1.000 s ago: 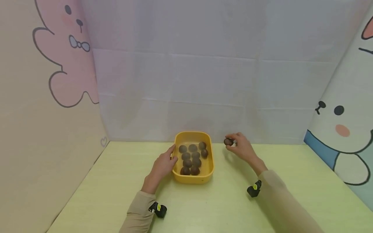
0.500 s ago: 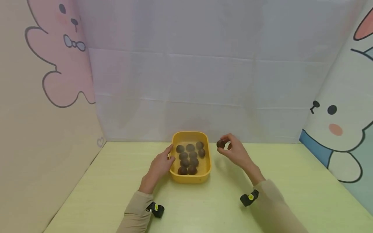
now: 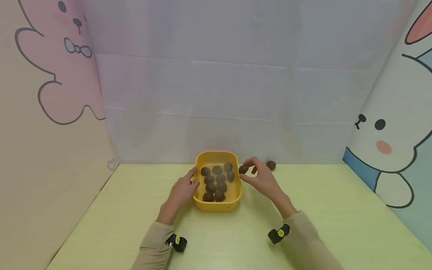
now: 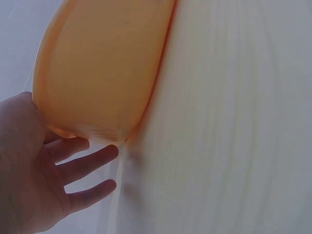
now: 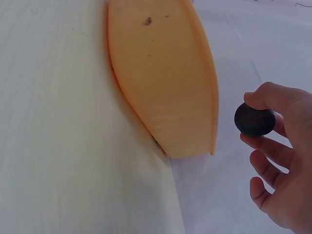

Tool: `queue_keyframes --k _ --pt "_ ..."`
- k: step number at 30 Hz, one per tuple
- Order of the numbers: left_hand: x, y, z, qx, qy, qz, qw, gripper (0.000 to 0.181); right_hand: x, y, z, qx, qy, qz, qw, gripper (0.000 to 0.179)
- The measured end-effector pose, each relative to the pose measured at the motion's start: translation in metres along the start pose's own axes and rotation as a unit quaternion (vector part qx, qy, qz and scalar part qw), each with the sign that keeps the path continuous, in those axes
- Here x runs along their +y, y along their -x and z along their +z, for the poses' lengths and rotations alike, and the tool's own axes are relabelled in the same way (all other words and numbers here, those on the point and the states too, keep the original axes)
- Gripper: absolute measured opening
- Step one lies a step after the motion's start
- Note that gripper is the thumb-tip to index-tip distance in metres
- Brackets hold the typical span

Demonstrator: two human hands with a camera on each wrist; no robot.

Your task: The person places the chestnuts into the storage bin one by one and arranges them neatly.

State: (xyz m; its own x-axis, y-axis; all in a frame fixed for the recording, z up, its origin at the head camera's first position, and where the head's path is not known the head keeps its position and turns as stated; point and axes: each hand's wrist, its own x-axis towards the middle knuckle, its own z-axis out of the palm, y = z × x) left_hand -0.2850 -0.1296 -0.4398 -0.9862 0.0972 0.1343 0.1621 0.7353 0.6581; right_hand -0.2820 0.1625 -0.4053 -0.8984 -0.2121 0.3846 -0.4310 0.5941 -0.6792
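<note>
A yellow plastic tub (image 3: 217, 206) with rounded corners stands on the table close to the back wall, holding several dark brown, roundish balls (image 3: 219, 196). My left hand (image 3: 182, 191) grips the tub's left rim, thumb over the edge; in the left wrist view its fingers lie along the outer wall (image 4: 97, 73). Just outside the right rim, my right hand (image 3: 264, 182) pinches one dark brown ball (image 5: 255, 119) between thumb and fingertips, its other fingers loosely bent. Another dark ball (image 3: 271, 165) sits behind the right hand, near the table's back edge.
The pale green table (image 3: 216, 240) ends at a white cloth wall (image 3: 202, 93) right behind the tub. Side walls with cartoon animals flank it left and right. A small black camera (image 3: 278, 234) is strapped at each wrist.
My right hand has carried its ball leftward to the tub's right rim, uncovering the other ball behind it. My left hand stays at the left rim. The whole view has shifted slightly.
</note>
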Motion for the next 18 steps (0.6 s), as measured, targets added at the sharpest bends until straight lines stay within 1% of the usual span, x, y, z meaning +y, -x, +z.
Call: queue_keyframes --k 4,8,14,18 --pt "0.0 0.001 -0.001 -0.004 0.002 0.002 1.0 0.061 -0.001 -0.001 0.016 -0.008 0.009 -0.011 0.9999 0.036" --pt "0.001 0.001 0.0 -0.005 0.005 0.003 1.0 0.061 -0.002 -0.001 0.027 -0.016 0.033 -0.005 0.9993 0.034" --pt "0.003 0.003 0.0 -0.012 0.008 -0.001 0.9999 0.061 -0.003 0.002 0.034 -0.026 0.064 0.028 0.9972 0.031" --pt "0.004 0.003 -0.002 -0.009 0.007 0.0 0.9999 0.061 -0.002 0.002 0.035 -0.023 0.073 0.027 0.9967 0.022"
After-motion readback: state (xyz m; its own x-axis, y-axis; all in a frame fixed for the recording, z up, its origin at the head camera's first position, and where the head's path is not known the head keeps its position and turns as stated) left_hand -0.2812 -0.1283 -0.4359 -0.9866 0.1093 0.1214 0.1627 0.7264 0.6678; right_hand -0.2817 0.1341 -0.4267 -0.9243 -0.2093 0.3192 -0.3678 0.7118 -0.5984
